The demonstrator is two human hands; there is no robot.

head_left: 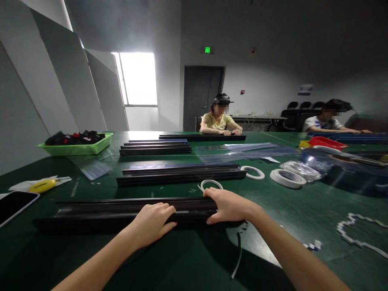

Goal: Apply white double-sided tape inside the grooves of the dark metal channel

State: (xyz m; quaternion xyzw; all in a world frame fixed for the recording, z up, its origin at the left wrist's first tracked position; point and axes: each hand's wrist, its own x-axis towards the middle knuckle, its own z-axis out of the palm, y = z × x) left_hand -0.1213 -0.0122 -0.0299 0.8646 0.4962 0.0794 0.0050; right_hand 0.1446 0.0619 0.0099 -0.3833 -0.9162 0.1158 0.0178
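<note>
Plainly, the held profile [192, 218] looks black, channelled.

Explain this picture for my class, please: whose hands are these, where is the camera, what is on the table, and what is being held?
There is no robot here, just a person's two bare hands. The one picture comes from a camera on that person's head, looking forward and down, so the forearms enter from the bottom. Both hands hold a long black channel: the left hand at its near edge, the right hand across it towards the right end. Also on the green table are similar strips, rolls of white tape, clear plastic sheets and a green basket of dark pieces. Two other people sit across the table.
</note>
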